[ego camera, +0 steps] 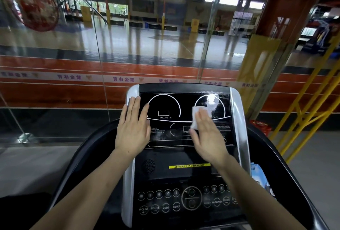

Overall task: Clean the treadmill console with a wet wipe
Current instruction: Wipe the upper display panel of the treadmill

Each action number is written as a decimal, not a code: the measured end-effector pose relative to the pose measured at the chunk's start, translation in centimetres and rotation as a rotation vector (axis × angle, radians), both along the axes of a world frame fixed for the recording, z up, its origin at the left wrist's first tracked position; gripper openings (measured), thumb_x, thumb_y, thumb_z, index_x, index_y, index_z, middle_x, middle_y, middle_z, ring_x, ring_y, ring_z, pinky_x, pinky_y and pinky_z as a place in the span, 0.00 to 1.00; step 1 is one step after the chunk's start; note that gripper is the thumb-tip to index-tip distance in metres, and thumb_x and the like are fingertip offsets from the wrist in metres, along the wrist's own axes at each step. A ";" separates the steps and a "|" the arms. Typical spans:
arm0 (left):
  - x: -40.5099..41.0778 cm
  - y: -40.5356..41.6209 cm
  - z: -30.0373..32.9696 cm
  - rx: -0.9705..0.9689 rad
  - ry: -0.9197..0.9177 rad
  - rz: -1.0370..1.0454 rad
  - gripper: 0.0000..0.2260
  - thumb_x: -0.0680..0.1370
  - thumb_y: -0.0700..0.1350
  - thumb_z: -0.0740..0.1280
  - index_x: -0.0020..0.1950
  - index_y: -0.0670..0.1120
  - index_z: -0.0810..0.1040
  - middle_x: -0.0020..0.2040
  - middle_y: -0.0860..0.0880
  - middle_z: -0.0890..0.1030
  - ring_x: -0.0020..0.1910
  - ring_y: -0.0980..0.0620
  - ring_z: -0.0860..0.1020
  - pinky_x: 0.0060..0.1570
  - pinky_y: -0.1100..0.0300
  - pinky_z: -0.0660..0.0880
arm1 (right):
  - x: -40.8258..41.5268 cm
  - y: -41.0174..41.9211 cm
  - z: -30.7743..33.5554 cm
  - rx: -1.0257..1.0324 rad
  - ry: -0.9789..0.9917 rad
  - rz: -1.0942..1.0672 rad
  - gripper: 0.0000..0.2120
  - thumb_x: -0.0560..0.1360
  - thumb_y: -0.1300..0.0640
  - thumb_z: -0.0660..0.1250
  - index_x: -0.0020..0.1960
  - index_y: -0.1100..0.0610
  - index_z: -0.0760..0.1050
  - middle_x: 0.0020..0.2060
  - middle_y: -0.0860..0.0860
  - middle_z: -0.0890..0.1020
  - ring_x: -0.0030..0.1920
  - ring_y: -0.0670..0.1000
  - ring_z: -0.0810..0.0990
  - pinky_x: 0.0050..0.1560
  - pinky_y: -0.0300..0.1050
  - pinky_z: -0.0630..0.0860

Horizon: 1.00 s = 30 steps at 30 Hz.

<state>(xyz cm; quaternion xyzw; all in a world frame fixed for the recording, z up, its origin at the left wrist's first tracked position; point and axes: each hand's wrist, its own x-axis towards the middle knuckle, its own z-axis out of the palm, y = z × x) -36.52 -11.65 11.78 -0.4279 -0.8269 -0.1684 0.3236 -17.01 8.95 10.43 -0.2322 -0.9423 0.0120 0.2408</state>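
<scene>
The treadmill console (184,158) fills the lower middle, a black display panel with silver side strips above a field of round buttons. My left hand (133,128) lies flat with straight fingers on the panel's left edge, beside the incline dial. My right hand (207,134) presses a white wet wipe (197,114) flat against the screen under the right-hand speed dial. Part of the wipe shows to the left of my fingers; the rest is hidden beneath the hand. A wet sheen shows on the screen's upper right.
A blue-and-white pack (260,176) sits in the tray at the console's right. Black curved handrails (86,156) flank the console. A glass wall (103,60) stands just beyond it, a yellow railing (303,119) and a red basket (261,128) to the right.
</scene>
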 end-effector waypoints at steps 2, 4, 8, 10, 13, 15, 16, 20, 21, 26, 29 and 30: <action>0.0 0.1 0.0 0.006 -0.004 0.004 0.27 0.83 0.49 0.54 0.81 0.43 0.63 0.84 0.38 0.57 0.85 0.41 0.50 0.82 0.42 0.51 | 1.8 3.3 0.5 -0.083 0.050 -0.122 0.38 0.83 0.35 0.41 0.85 0.59 0.49 0.84 0.51 0.45 0.84 0.49 0.42 0.83 0.46 0.43; 0.0 0.1 -0.1 0.013 -0.003 0.002 0.27 0.83 0.48 0.54 0.81 0.43 0.63 0.84 0.38 0.57 0.85 0.41 0.50 0.82 0.42 0.51 | 2.9 4.9 0.7 -0.161 0.074 -0.181 0.39 0.84 0.35 0.43 0.85 0.61 0.48 0.84 0.52 0.44 0.84 0.49 0.42 0.84 0.49 0.46; 0.0 0.1 -0.1 0.042 -0.005 -0.015 0.26 0.83 0.48 0.55 0.81 0.42 0.63 0.84 0.37 0.58 0.84 0.41 0.52 0.82 0.41 0.53 | 4.8 2.5 -2.2 -0.142 0.114 -0.165 0.38 0.85 0.38 0.47 0.84 0.64 0.51 0.84 0.57 0.48 0.85 0.52 0.45 0.84 0.53 0.52; 0.0 0.1 -0.2 0.055 -0.005 -0.021 0.26 0.83 0.48 0.55 0.81 0.42 0.64 0.83 0.37 0.58 0.84 0.40 0.53 0.82 0.41 0.53 | 6.0 1.5 -4.1 -0.152 0.104 -0.171 0.38 0.85 0.38 0.47 0.84 0.63 0.51 0.85 0.56 0.48 0.85 0.51 0.44 0.83 0.53 0.53; 0.0 0.0 -0.1 0.056 -0.007 -0.023 0.25 0.83 0.47 0.56 0.80 0.42 0.65 0.83 0.37 0.59 0.84 0.41 0.53 0.82 0.41 0.53 | 5.7 1.9 -4.3 -0.162 0.121 -0.159 0.38 0.85 0.38 0.47 0.84 0.63 0.50 0.85 0.56 0.48 0.84 0.50 0.44 0.83 0.54 0.53; 0.0 0.0 -0.1 0.053 -0.014 -0.024 0.25 0.83 0.47 0.56 0.80 0.42 0.65 0.83 0.38 0.59 0.84 0.41 0.53 0.82 0.41 0.53 | 4.8 2.3 -3.9 -0.167 0.148 -0.156 0.37 0.85 0.39 0.47 0.84 0.63 0.48 0.85 0.56 0.46 0.85 0.51 0.42 0.84 0.55 0.51; 0.0 0.0 -0.1 0.054 -0.017 -0.024 0.25 0.83 0.47 0.56 0.79 0.42 0.65 0.83 0.38 0.59 0.84 0.41 0.53 0.82 0.41 0.53 | 4.2 2.3 -3.7 -0.163 0.158 -0.175 0.37 0.85 0.39 0.46 0.84 0.63 0.47 0.84 0.56 0.45 0.85 0.52 0.42 0.84 0.55 0.50; 0.1 0.1 -0.1 0.069 -0.041 -0.030 0.24 0.83 0.44 0.62 0.79 0.42 0.66 0.83 0.37 0.59 0.84 0.41 0.53 0.82 0.42 0.52 | 1.6 -1.2 -3.9 -0.072 0.076 -0.184 0.37 0.86 0.37 0.39 0.84 0.62 0.42 0.83 0.59 0.43 0.84 0.58 0.41 0.84 0.57 0.46; 0.1 0.1 0.0 0.072 -0.045 -0.033 0.25 0.82 0.44 0.64 0.79 0.42 0.66 0.83 0.37 0.60 0.84 0.41 0.53 0.82 0.42 0.52 | 0.6 -2.7 -4.0 -0.054 0.032 -0.141 0.36 0.86 0.37 0.39 0.84 0.60 0.39 0.83 0.59 0.41 0.84 0.57 0.39 0.84 0.55 0.44; 0.0 -0.2 0.0 0.078 -0.067 -0.056 0.25 0.82 0.43 0.64 0.78 0.41 0.66 0.83 0.37 0.59 0.84 0.41 0.52 0.82 0.42 0.51 | -0.2 -4.8 -3.9 0.079 -0.096 0.032 0.38 0.85 0.33 0.39 0.85 0.57 0.40 0.84 0.54 0.40 0.84 0.50 0.35 0.83 0.51 0.41; 0.1 -0.2 0.1 0.101 -0.106 -0.070 0.25 0.82 0.42 0.64 0.78 0.40 0.66 0.83 0.37 0.59 0.85 0.41 0.51 0.82 0.42 0.52 | 3.3 -0.3 -4.0 0.012 -0.037 -0.084 0.39 0.84 0.33 0.39 0.85 0.58 0.41 0.84 0.54 0.42 0.84 0.51 0.38 0.84 0.55 0.48; 0.1 -0.3 0.1 0.118 -0.127 -0.070 0.25 0.81 0.42 0.63 0.78 0.40 0.66 0.83 0.37 0.59 0.85 0.41 0.51 0.82 0.42 0.53 | 4.4 0.9 -4.1 -0.030 0.010 -0.140 0.39 0.84 0.34 0.41 0.85 0.59 0.42 0.84 0.55 0.44 0.84 0.52 0.40 0.83 0.56 0.50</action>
